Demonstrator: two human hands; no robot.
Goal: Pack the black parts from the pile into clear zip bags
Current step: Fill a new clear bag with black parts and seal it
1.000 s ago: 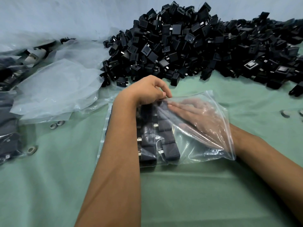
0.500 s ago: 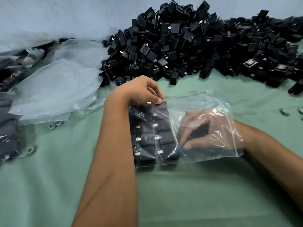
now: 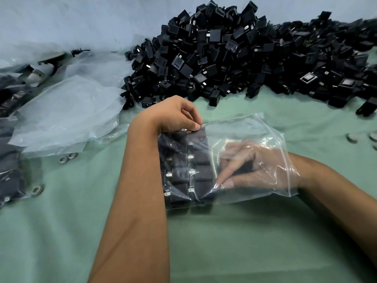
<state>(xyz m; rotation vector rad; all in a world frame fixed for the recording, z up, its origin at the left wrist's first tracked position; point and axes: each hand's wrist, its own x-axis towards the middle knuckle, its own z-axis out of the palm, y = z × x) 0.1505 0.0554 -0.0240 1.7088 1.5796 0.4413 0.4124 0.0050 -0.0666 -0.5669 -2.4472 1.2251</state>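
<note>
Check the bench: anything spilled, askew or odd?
Little stands out. One black part lies apart from the pile at far right, and small metal rings are scattered loose on the green cloth. Parts in the bag sit in neat rows.

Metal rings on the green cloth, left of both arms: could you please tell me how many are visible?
3: one ring and a second side by side below the loose plastic sheet; a third nearer, beside the packed bags. Plastic may hide more.

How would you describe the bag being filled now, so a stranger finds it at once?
Start at the big pile of black parts. On the green cloth before it lies one clear zip bag; only it has a hand inside and neat rows of parts.
</note>
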